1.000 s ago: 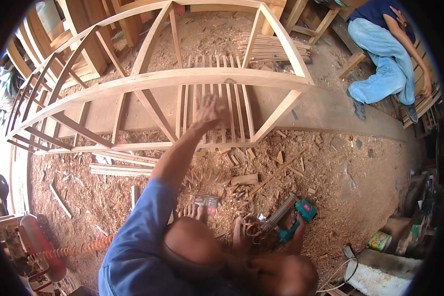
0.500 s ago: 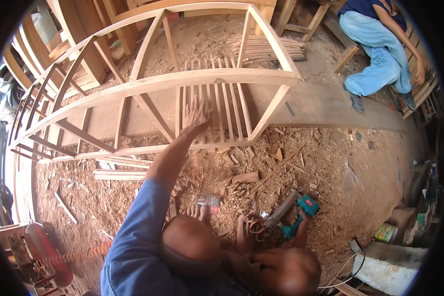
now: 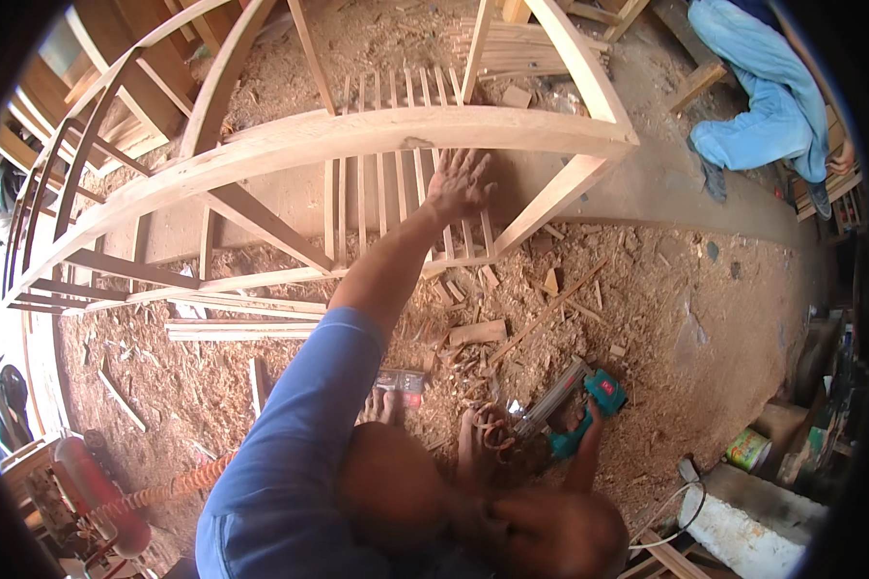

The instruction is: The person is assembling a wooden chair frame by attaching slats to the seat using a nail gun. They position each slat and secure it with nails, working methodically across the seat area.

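A curved, pale wooden frame [image 3: 280, 145] lies across the floor at the far side, with a row of thin slats [image 3: 383, 198] near its right end. My left hand [image 3: 462, 186] reaches out over the rightmost slats, just beyond the frame's near rail. Its fingers are spread and seem to rest on the slats; whether they press on them I cannot tell. Low on the right, my right hand [image 3: 590, 425] is wrapped round the handle of a teal nail gun [image 3: 604, 390]. The gun's long magazine points toward my feet.
Wood shavings and offcuts [image 3: 478, 333] cover the floor. A coiled orange air hose [image 3: 188, 480] runs to a red tank [image 3: 97, 492] at the left. Loose strips [image 3: 246, 330] lie before the frame. Another person [image 3: 758, 92] sits far right. A can [image 3: 747, 450] stands at the right.
My left hand has shifted right along the slats to the last ones. The view has moved closer to the frame. My right hand still grips the nail gun in about the same place.
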Demonstrator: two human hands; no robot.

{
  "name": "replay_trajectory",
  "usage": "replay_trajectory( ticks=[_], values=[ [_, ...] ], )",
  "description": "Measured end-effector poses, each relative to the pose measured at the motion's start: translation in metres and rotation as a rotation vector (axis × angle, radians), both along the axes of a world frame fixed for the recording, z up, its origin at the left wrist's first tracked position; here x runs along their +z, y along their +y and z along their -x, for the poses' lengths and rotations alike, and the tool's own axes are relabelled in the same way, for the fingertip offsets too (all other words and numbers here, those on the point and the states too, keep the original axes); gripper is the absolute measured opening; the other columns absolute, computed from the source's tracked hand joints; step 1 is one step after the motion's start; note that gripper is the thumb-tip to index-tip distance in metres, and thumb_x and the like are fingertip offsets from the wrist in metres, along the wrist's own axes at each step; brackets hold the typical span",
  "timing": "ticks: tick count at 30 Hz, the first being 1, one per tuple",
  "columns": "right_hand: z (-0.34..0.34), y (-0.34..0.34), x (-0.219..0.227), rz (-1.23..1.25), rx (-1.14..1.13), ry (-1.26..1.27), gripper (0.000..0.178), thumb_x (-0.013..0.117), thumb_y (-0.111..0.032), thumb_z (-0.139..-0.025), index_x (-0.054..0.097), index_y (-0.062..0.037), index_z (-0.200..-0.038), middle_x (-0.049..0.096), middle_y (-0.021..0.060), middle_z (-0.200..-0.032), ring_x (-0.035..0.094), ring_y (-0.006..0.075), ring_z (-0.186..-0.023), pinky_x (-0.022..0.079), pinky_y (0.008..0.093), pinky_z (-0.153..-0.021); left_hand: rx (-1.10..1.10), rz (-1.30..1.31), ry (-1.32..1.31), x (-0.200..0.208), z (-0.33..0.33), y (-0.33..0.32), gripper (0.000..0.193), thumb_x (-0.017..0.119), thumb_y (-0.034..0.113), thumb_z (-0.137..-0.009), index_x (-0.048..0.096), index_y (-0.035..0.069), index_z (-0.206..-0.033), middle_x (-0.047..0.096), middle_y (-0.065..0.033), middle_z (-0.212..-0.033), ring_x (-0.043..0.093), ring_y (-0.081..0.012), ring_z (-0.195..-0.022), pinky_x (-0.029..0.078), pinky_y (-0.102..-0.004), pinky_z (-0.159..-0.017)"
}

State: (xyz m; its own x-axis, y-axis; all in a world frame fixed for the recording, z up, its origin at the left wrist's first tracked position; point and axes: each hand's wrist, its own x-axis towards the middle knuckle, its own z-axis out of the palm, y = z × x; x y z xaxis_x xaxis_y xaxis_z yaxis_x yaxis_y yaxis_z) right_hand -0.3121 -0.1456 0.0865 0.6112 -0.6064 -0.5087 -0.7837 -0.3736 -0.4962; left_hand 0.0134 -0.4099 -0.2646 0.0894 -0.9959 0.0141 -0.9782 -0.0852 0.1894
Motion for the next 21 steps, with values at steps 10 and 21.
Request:
replay_trajectory(
  ticks=[10, 21],
  values=[
    [-0.007, 0.001, 0.016, -0.073, 0.056, 0.028, 0.032, 0.067, -0.042, -0.086, 0.077, -0.0126, -0.092, 0.073, 0.0141, -0.087, 0.071, 0.0358, -0.079, 0.055, 0.0444, -0.071, 0.019, 0.009, 0.137, 0.024, -0.011, 0.033, 0.078, 0.028, 0.060, -0.104, 0.017, 0.009, -0.162, 0.015, -0.0143, -0.169, 0.007, -0.0332, -0.157, -0.003, -0.0538, -0.126],
    [0.009, 0.004, -0.004, -0.086, 0.052, -0.042, 0.037, 0.066, -0.047, -0.087, 0.078, -0.0122, -0.093, 0.074, 0.0139, -0.089, 0.072, 0.0338, -0.079, 0.056, 0.0447, -0.075, 0.466, -0.098, 0.195, 0.022, -0.069, 0.096, 0.080, 0.035, 0.060, -0.100, 0.024, 0.008, -0.161, 0.007, -0.0210, -0.169, 0.004, -0.0375, -0.157, 0.004, -0.0553, -0.126]
  ],
)
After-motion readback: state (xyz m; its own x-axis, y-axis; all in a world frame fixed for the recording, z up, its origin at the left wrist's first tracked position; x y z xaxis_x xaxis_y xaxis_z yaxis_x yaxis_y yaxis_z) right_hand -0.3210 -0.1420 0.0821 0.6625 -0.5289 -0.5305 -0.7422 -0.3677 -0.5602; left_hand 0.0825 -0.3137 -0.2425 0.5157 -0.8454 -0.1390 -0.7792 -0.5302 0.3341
